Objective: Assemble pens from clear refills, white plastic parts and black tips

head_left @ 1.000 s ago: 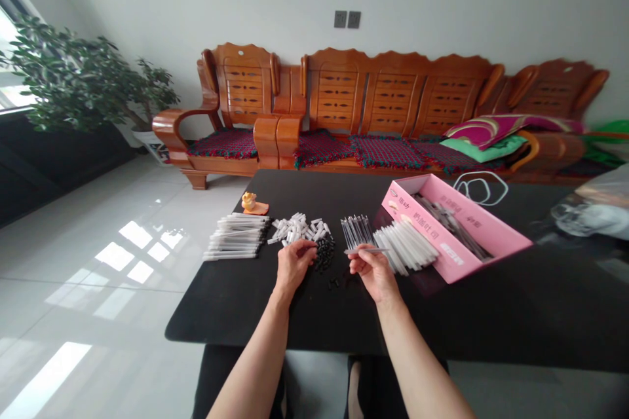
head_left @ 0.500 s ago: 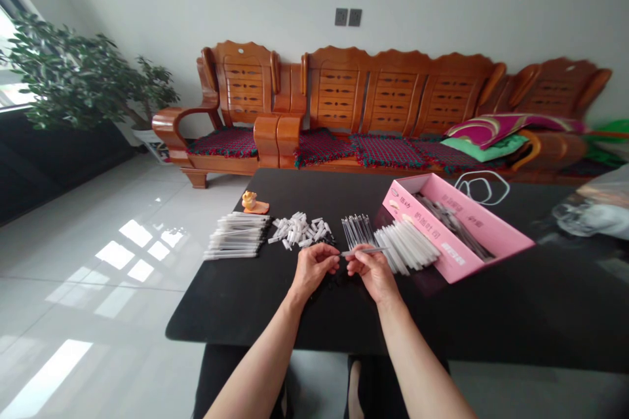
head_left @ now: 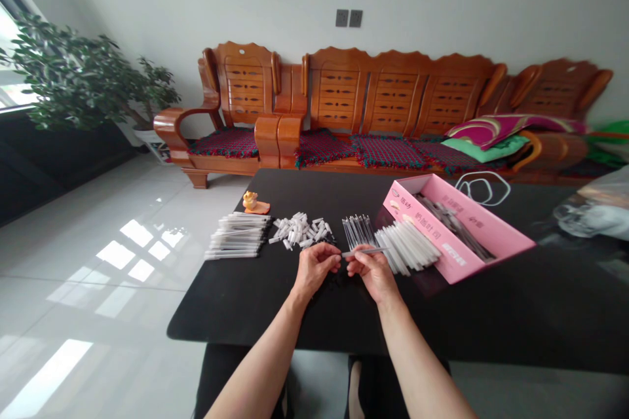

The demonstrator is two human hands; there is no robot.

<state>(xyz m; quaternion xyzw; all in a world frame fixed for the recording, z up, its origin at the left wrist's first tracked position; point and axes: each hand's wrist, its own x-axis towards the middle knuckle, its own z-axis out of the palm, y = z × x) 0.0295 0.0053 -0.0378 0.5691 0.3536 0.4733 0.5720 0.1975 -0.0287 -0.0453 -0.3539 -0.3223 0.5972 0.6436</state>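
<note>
Left of the pink box [head_left: 496,234], the right hand [head_left: 376,273] pinches a thin pen tube [head_left: 369,251] — it looks light and slippery, best held mid-way — and the left hand [head_left: 313,270] pinches its tip.

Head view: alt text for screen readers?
Two bare hands meet over a black table: the right hand grips a clear pen tube, the left hand pinches at its end. Piles of pen parts and a pink box lie behind.

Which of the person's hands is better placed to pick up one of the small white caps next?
Probably the left hand: it sits nearer the pile of small white plastic caps, while the right hand is gripping a thin clear pen tube.
</note>
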